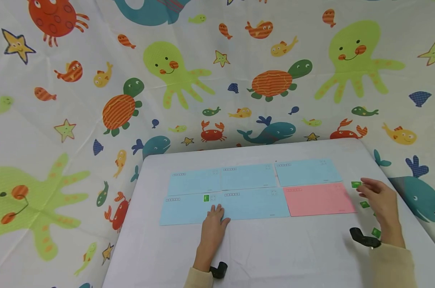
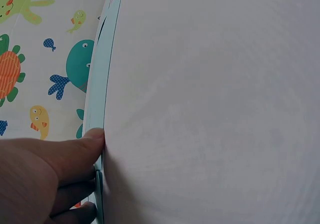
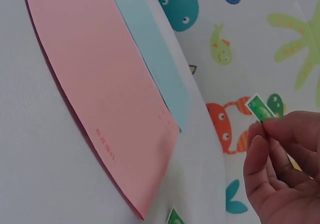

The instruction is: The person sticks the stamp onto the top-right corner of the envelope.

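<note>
My left hand (image 1: 214,221) rests with extended fingers on the lower edges of two blue envelopes, the lower left one (image 1: 185,214) and the lower middle one (image 1: 257,207). A green stamp (image 1: 206,198) sits in the upper right part of the lower left envelope, just above those fingers. In the left wrist view the thumb (image 2: 92,136) lies at the envelope edge. My right hand (image 1: 381,200) pinches another small green stamp (image 3: 261,108) between thumb and fingertips, raised to the right of the pink envelope (image 1: 319,200). Below that hand lie several loose stamps (image 1: 376,232), one partly hidden by it.
Three more blue envelopes form the back row, at left (image 1: 193,183), middle (image 1: 247,178) and right (image 1: 307,173). All lie flat on the white tabletop (image 1: 275,252). Behind the table hangs a curtain (image 1: 231,96) printed with sea animals. Black wrist cameras (image 1: 364,239) sit at both wrists.
</note>
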Tool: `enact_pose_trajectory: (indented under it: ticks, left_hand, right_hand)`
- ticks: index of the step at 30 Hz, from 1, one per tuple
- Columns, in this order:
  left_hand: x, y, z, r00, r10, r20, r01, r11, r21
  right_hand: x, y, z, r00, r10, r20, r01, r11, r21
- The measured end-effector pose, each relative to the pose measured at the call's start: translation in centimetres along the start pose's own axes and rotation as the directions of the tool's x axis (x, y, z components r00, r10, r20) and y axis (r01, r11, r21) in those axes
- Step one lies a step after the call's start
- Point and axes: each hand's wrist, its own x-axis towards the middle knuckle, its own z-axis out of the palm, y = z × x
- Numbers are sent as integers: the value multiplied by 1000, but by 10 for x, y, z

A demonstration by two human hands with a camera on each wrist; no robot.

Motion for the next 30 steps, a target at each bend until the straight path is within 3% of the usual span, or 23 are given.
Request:
enact_pose_trajectory:
  ticks: [14, 20, 30]
  left_hand:
    - [0, 0, 0, 1000, -6, -1, 6, 1000, -1]
    - [0, 0, 1, 1000, -4, -4, 4, 1000, 8]
    - [0, -2, 2, 1000, -6, -7, 6, 1000, -10]
  right_hand:
    - [-15, -14, 17, 990, -134, 38, 132, 990, 44]
    - [-15, -16, 27, 990, -119, 72, 117, 992, 41]
    - [-20, -23, 38, 981, -135, 139, 117, 985, 126]
